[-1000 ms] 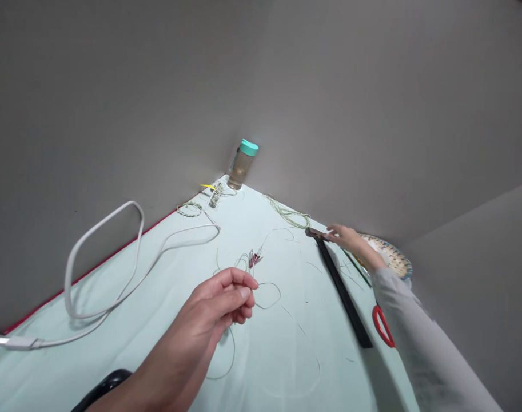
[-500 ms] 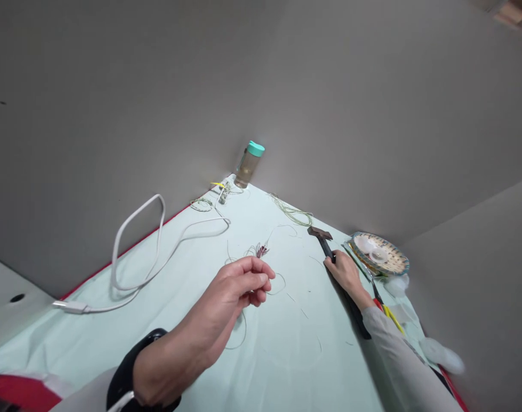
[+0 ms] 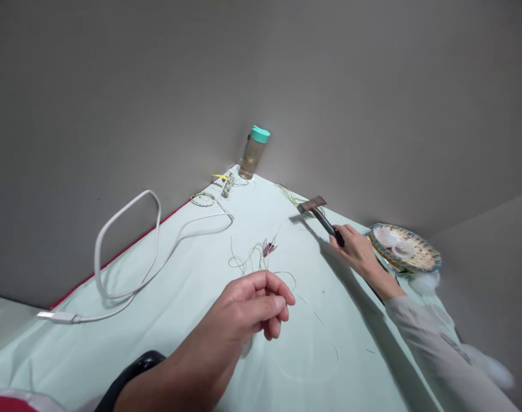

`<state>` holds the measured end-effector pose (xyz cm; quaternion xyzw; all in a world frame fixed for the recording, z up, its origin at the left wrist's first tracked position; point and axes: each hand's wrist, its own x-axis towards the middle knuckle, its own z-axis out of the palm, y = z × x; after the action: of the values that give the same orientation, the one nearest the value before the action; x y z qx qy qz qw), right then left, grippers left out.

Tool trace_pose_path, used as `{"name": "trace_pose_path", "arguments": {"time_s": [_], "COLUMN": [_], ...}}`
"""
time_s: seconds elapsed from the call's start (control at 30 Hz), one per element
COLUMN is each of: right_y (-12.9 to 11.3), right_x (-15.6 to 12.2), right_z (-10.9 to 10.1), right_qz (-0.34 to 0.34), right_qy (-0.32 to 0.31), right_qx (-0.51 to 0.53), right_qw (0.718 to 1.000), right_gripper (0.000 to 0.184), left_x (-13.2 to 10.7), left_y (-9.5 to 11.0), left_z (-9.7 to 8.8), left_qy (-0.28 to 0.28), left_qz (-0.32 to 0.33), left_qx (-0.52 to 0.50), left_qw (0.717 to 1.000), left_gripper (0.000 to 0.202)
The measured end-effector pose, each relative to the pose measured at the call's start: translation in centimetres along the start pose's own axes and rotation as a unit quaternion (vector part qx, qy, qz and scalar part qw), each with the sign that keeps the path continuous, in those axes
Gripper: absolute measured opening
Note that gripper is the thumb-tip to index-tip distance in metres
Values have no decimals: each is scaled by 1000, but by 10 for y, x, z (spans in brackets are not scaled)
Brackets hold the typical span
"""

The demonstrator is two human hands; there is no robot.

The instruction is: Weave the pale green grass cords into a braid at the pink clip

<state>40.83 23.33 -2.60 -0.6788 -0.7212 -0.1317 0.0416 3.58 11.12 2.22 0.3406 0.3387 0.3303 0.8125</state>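
Observation:
My right hand (image 3: 355,252) grips a hammer (image 3: 327,224) by its black handle. The hammer's rusty brown head is raised off the cloth, and its shadow falls to the left and below. My left hand (image 3: 256,309) is closed in a pinch, thumb against the bent fingers, over the middle of the cloth. What it holds, if anything, cannot be made out. Just beyond it lies a small dark-red bundle (image 3: 269,248) with thin, pale green strands (image 3: 247,260) trailing out. One strand loops close to the left fingertips.
A pale green cloth (image 3: 261,206) covers the corner table. A teal-lidded bottle (image 3: 254,153) stands in the corner. White cable (image 3: 158,269) loops on the left. Coiled cord (image 3: 203,199) lies near the back. A woven basket (image 3: 419,246) with white round pieces sits right.
My right hand has lifted the hammer off the cloth and its head has swung up. My left hand is still pinched and appears lower right in view. The view has shifted slightly.

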Motion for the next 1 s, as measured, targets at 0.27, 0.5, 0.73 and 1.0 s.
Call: {"name": "trace_pose_path", "arguments": {"time_s": [0.27, 0.5, 0.73, 1.0], "right_y": [-30, -18, -16, -31], "right_x": [77, 104, 107, 85], "right_z": [15, 35, 52, 1], "right_qz": [-82, -87, -58, -18], "right_qy": [-18, -9, 1, 71], "right_qx": [-5, 24, 93, 225], "right_qw": [996, 996, 994, 972], "right_gripper": [33, 39, 40, 41], "left_x": [9, 12, 14, 10], "left_y": [1, 3, 1, 3], "left_z": [-3, -2, -3, -1], "left_qy": [35, 35, 32, 36], "left_qz": [-41, -64, -41, -23], "left_qx": [20, 26, 10, 29], "left_qw": [998, 997, 999, 999], "left_gripper": [17, 24, 19, 11]}}
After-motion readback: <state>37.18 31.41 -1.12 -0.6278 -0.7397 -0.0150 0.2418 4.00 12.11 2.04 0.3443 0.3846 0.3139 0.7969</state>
